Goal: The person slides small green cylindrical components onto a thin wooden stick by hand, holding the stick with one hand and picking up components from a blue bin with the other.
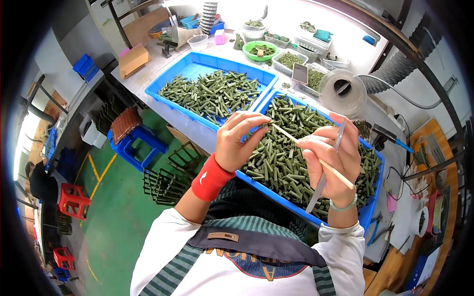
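My left hand (240,139), with a red wristband, is closed in a pinch; a small dark green piece seems to show at its fingertips, mostly hidden. In my right hand (335,160) is a thin pale wooden stick (336,173), its tip meeting the left fingertips. The same hand also holds a flat silver metal tool (317,193), whose exact kind I cannot make out. Both hands are above a blue tray (379,170) heaped with short green tube-like pieces (276,165). Behind it to the left stands another blue tray (153,89) holding similar but longer-looking green pieces (210,93).
Tubs of green pieces (290,60), a green bowl (251,48) and a phone (299,73) stand at the back. A clear funnel-like hood (340,106) on a hose is by the right tray. Blue stool (140,143) at left; pliers (375,229) at right.
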The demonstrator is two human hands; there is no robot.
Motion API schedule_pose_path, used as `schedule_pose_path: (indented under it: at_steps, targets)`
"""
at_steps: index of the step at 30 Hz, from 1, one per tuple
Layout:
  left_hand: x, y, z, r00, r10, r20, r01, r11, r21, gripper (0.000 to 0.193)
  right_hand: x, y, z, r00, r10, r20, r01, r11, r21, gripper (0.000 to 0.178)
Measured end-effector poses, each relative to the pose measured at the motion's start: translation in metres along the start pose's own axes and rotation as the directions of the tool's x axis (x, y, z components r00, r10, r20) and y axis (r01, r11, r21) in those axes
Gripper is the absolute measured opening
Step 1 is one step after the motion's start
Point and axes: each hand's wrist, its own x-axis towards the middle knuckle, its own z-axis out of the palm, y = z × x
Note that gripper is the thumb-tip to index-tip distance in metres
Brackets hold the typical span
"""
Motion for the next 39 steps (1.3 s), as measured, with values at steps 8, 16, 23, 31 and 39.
schedule_pose_path:
  at_steps: [8, 16, 23, 31, 39]
  targets:
    - [0.001, -0.002, -0.001, 0.999, 0.051, 0.017, -0.052, 0.998, 0.024, 0.029, 0.002, 0.000, -0.002, 0.999, -0.045, 0.009, 0.045, 0.999, -0.009, 0.021]
    - [0.002, -0.006, 0.000, 0.998, 0.068, 0.016, -0.069, 0.997, 0.045, 0.029, 0.002, 0.003, 0.001, 1.000, -0.010, -0.021, 0.010, 1.000, 0.005, 0.019]
    - [0.002, -0.007, 0.000, 0.996, 0.084, 0.029, -0.086, 0.993, 0.075, 0.029, 0.003, 0.003, 0.004, 1.000, -0.022, 0.019, 0.022, 1.000, -0.004, 0.017]
    - [0.001, -0.010, 0.001, 0.999, 0.051, 0.012, -0.051, 0.998, 0.024, 0.029, 0.000, 0.007, 0.007, 1.000, 0.012, -0.006, -0.012, 1.000, 0.022, 0.014]
    - [0.000, -0.011, -0.001, 0.999, 0.037, 0.013, -0.037, 0.999, -0.013, 0.029, -0.002, 0.006, 0.009, 0.999, 0.053, 0.006, -0.053, 0.999, 0.006, 0.008]
